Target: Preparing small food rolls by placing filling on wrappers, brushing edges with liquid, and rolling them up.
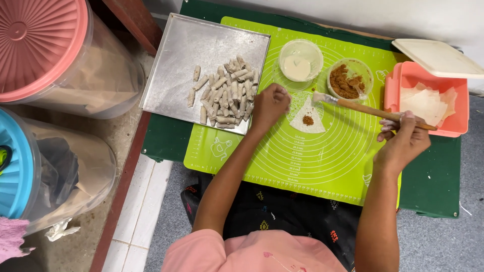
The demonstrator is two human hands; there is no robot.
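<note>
I saw the right hand (403, 138) closed around the near end of a wooden-handled pastry brush (370, 109), fingers pinched on the handle. The brush ran out to the left and slightly far from that grip, and its pale bristles sat at the upper right edge of a triangular pastry wrapper (306, 117). The wrapper lay flat on the lime green silicone mat (282, 156), with a small dab of brown filling (307, 120) at its middle.

The left hand (269, 106) was curled, its fingertips pressing the wrapper's left corner against the mat; I could not tell whether it pinched the sheet or merely held it down. So the wrapper lay between the two hands, touching the left one and well to the left of the right hand's grip.

Far of the wrapper stood a clear tub of white paste (300, 60) and, to its right, a clear tub of brown filling (349, 79). A metal tray (176, 65) with a pile of rolled pastries (224, 90) lay to the left. A salmon-pink box of spare wrappers (428, 100) sat on the right.
</note>
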